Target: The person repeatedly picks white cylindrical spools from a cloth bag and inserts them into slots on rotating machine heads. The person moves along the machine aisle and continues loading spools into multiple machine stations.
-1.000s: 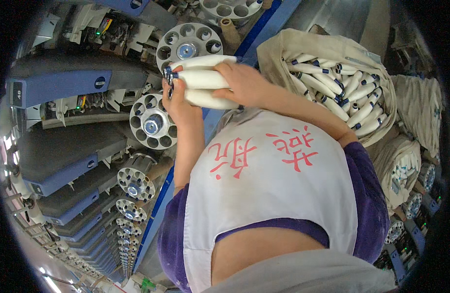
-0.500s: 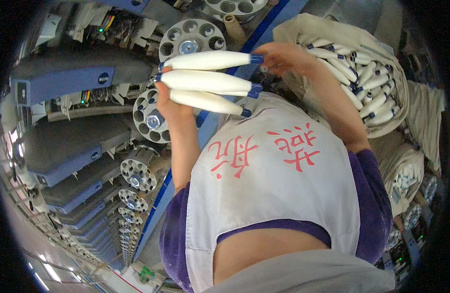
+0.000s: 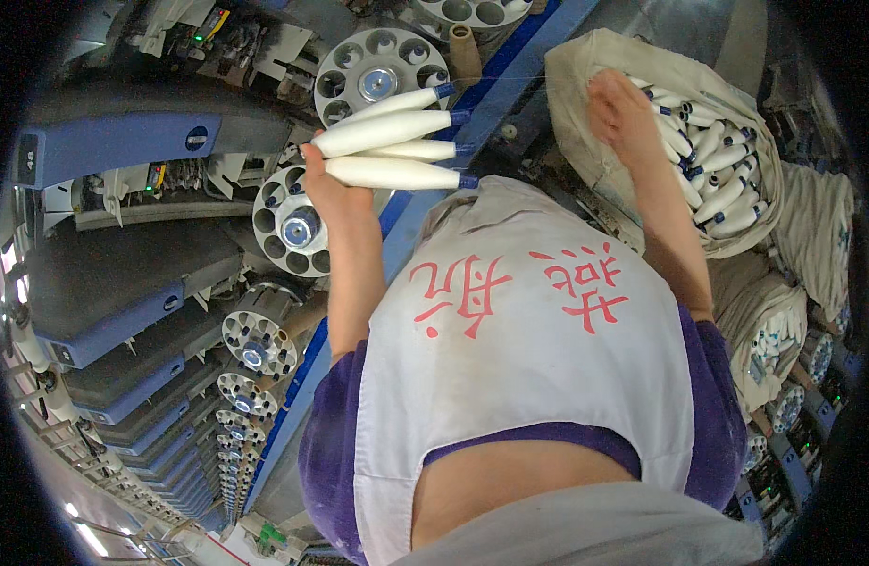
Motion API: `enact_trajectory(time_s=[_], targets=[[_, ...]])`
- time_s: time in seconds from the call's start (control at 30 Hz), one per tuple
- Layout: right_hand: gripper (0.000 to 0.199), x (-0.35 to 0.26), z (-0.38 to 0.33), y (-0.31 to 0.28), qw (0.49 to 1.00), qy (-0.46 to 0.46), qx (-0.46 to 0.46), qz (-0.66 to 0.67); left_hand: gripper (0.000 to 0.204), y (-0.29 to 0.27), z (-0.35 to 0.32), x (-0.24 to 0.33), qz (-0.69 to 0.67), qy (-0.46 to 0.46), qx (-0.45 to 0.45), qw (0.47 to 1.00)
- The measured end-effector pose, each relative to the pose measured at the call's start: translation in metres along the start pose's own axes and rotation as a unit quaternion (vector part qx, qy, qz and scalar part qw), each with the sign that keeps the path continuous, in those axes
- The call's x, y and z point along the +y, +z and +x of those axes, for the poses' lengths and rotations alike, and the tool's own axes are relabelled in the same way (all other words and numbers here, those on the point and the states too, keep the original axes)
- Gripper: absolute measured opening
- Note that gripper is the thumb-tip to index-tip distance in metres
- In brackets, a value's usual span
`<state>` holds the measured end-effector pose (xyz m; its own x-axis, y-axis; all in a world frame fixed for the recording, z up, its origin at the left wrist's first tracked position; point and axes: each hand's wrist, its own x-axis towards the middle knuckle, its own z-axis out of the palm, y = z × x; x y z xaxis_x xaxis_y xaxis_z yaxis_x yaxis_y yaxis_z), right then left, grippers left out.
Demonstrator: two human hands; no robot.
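Observation:
My left hand point(image 3: 333, 181) is closed around the ends of several white yarn bobbins point(image 3: 392, 172), fanned out with their blue tips pointing right. They hang in front of two round grey magazines with ring-shaped rows of holes; the upper magazine point(image 3: 379, 85) is partly covered by them. My right hand point(image 3: 623, 113) is over the left side of the opening of a cloth sack point(image 3: 578, 106), its fingers curled and slightly blurred. A faint strand of yarn runs from the bobbin tips toward it. Inside the sack lies a pile of similar white bobbins point(image 3: 727, 193).
The lower magazine point(image 3: 300, 226) holds a few dark-tipped bobbins. A brown paper cone point(image 3: 464, 52) stands near the blue machine rail point(image 3: 510, 71). Blue and black winding units point(image 3: 123, 151) line the left. Another sack point(image 3: 765, 321) of bobbins sits at the right.
My right hand has moved right, from the bobbin tips to the sack opening. The bobbins in my left hand have shifted and fanned out, tilting slightly up.

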<state>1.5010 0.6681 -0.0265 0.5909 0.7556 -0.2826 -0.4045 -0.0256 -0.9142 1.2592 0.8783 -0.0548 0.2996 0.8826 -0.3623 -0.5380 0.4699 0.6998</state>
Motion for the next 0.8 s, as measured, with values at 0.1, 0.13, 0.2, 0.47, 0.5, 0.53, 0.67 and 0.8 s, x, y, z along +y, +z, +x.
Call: enact_trajectory(time_s=[0.1, 0.13, 0.2, 0.47, 0.5, 0.53, 0.67, 0.8], targets=[[0.017, 0.019, 0.002, 0.075, 0.826, -0.397, -0.127, -0.379, 0.039, 0.010, -0.002, -0.014, 0.012, 0.003, -0.010, 1.000], [0.020, 0.033, 0.001, 0.095, 0.720, -0.425, -0.169, -0.523, 0.039, 0.013, -0.003, -0.019, 0.016, -0.004, -0.017, 1.000], [0.022, 0.065, -0.006, 0.118, 0.676, -0.382, -0.147, -0.613, 0.039, 0.017, -0.004, -0.027, 0.019, -0.027, -0.028, 0.999], [0.023, 0.086, -0.004, -0.081, 0.938, -0.021, -0.267, -0.218, 0.041, -0.034, -0.025, 0.000, -0.054, 0.058, 0.094, 0.992], [0.021, 0.073, 0.001, -0.121, 0.985, 0.121, -0.106, -0.055, 0.040, -0.045, -0.031, 0.010, -0.033, 0.116, 0.113, 0.986], [0.019, 0.053, 0.006, -0.162, 0.984, 0.079, 0.004, 0.158, 0.039, -0.057, -0.041, 0.020, -0.040, 0.138, 0.101, 0.985], [0.018, 0.000, 0.043, -0.203, 0.822, -0.078, -0.411, 0.387, 0.038, -0.111, -0.080, 0.047, -0.063, 0.147, 0.060, 0.985], [0.037, 0.038, 0.051, -0.004, 0.977, -0.021, -0.190, 0.091, 0.043, -0.163, -0.083, 0.046, -0.039, 0.107, -0.003, 0.994]])
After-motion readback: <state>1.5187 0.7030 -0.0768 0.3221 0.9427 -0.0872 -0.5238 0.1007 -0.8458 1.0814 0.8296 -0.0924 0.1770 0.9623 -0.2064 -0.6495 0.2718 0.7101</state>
